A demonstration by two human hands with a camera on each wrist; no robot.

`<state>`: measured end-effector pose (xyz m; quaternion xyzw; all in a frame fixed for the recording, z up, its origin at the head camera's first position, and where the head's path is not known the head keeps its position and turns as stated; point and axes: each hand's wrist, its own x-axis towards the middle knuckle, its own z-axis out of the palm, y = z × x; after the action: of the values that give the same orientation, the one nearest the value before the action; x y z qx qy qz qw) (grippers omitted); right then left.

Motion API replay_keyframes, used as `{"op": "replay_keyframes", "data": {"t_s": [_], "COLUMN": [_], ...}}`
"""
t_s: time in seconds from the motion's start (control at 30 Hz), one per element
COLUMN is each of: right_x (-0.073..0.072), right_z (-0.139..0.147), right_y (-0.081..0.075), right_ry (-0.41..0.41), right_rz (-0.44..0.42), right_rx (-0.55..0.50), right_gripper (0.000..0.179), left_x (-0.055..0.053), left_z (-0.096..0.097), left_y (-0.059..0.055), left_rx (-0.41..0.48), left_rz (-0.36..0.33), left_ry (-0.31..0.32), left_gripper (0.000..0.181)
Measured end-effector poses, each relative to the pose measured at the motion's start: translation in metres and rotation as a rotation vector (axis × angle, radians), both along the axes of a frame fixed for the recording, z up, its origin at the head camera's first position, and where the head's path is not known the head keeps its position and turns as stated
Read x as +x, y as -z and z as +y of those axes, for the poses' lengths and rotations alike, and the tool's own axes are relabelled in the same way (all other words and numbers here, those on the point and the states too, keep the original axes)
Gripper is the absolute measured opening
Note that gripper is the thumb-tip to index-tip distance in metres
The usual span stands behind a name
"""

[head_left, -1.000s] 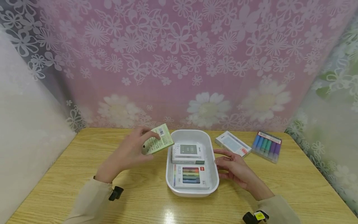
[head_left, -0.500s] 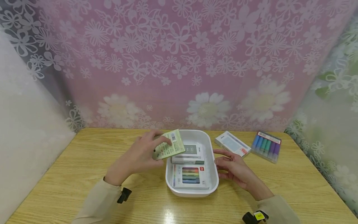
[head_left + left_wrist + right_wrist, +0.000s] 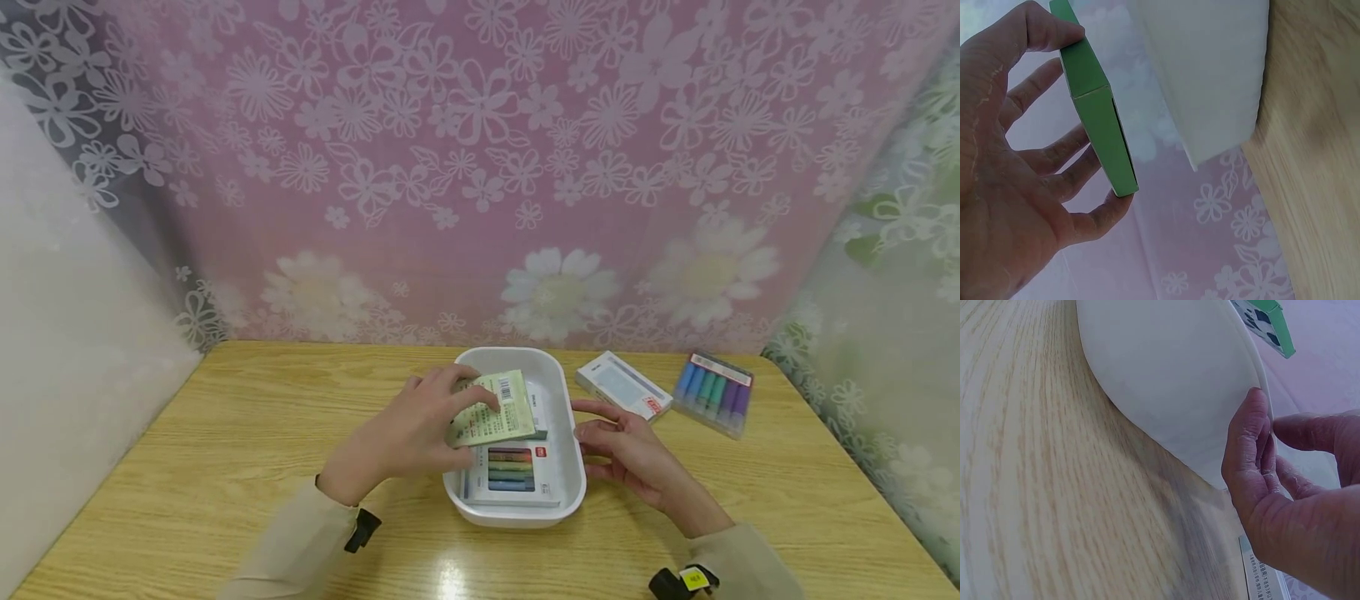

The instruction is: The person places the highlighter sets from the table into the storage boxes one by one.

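Note:
My left hand (image 3: pixel 423 421) holds a flat green box (image 3: pixel 510 408) by its edges, thumb on one side and fingers on the other. The box is tilted, with a barcode and small print facing up. It hangs over the white plastic tray (image 3: pixel 517 518), overlapping the grey-and-white box inside. Nearer the front of the tray lies a white box of coloured sticks (image 3: pixel 551 479) with a window. My right hand (image 3: pixel 630 450) grips the tray's right rim with curled fingers; the right wrist view shows fingertips at the rim and against the outer wall (image 3: pixel 1166 381).
Right of the tray, a white box with a pale blue panel (image 3: pixel 622 383) lies on the wooden table (image 3: pixel 795 500). Beside it is a clear case of blue, green and purple markers (image 3: pixel 716 393). A pink floral curtain (image 3: pixel 450 208) stands behind the table.
My left hand has carried the green box rightward and slightly toward me, from beside the tray's left rim to above its inside. My right hand has stayed at the rim.

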<state>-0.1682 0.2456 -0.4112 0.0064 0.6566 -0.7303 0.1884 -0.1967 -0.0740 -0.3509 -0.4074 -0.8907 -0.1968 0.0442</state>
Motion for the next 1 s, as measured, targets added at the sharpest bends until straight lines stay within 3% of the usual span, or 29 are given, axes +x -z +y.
{"op": "replay_keyframes", "data": {"t_s": [0.23,0.5,1.0], "right_x": [-0.002,-0.003,-0.003], "right_z": [-0.002,-0.005,-0.005], "right_y": [0.000,0.000,-0.002], "right_ry": [0.009,0.020,0.015], "right_rz": [-0.001,-0.004,0.003], "right_rx": [0.004,0.022,-0.001], "right_gripper": [0.066,0.068,0.065], "left_x": [-0.002,-0.004,-0.008], "left_z": [0.010,0.020,0.035], "left_y": [0.004,0.010,0.027], "left_rx": [-0.036,-0.092,-0.196], "left_rz": [-0.007,-0.072,-0.166], "left_ry": [0.053,0.099,0.111], "left_gripper": [0.051,0.052,0.051]}}
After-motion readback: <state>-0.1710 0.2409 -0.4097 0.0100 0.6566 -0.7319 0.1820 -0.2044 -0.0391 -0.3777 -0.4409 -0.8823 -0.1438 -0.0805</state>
